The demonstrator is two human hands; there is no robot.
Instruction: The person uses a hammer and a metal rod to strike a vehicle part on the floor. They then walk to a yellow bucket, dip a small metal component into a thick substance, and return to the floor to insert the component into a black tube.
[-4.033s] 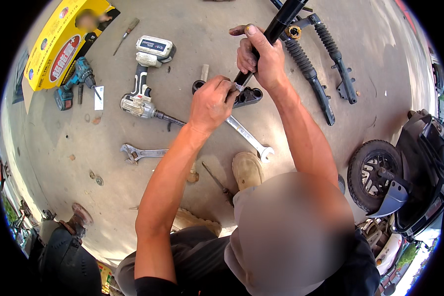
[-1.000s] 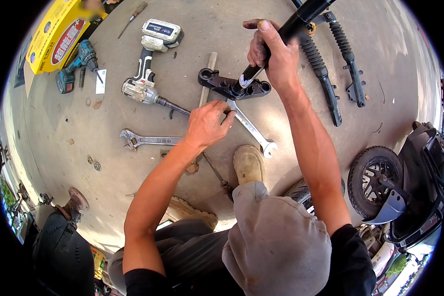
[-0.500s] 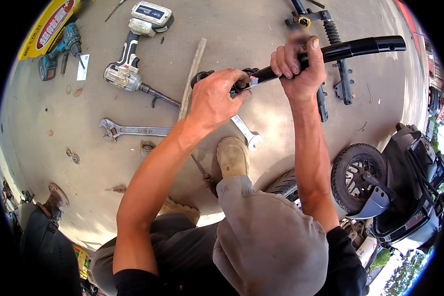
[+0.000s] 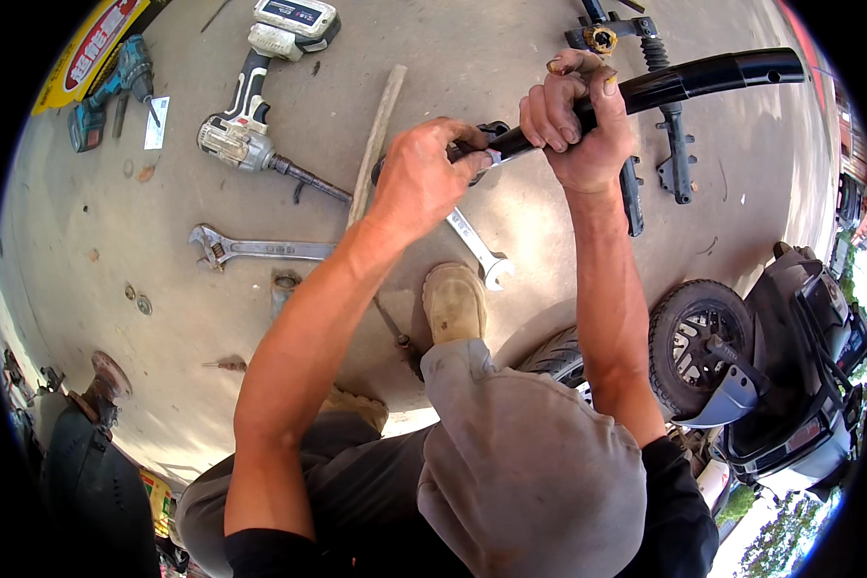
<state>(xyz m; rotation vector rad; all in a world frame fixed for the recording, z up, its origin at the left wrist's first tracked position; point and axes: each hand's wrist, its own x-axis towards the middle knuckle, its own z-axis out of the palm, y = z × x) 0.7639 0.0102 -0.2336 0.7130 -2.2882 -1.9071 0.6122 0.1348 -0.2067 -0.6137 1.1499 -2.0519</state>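
Observation:
A glossy black curved tube (image 4: 689,82) slants across in front of me, its far end up at the right. My right hand (image 4: 583,125) is wrapped round its middle, thumb up, with dark stains on the fingers. At the tube's near end my left hand (image 4: 422,173) is closed, thumb and fingers pinching it beside a small whitish patch (image 4: 494,156). That hand hides most of this end, and dark parts show behind it. Under my hands an open-end wrench (image 4: 482,252) lies on the ground next to a long thin bar (image 4: 380,135).
Left on the ground are a cordless impact wrench (image 4: 241,135), an adjustable wrench (image 4: 260,248) and a teal drill (image 4: 116,91). A fork assembly (image 4: 679,159) lies beyond my right hand. My boot (image 4: 453,301) is below my hands. A scooter (image 4: 790,376) and a wheel (image 4: 700,345) stand right.
The tube's far end has risen a little and shifted right. Both hands keep their hold, and the left has moved slightly up and left.

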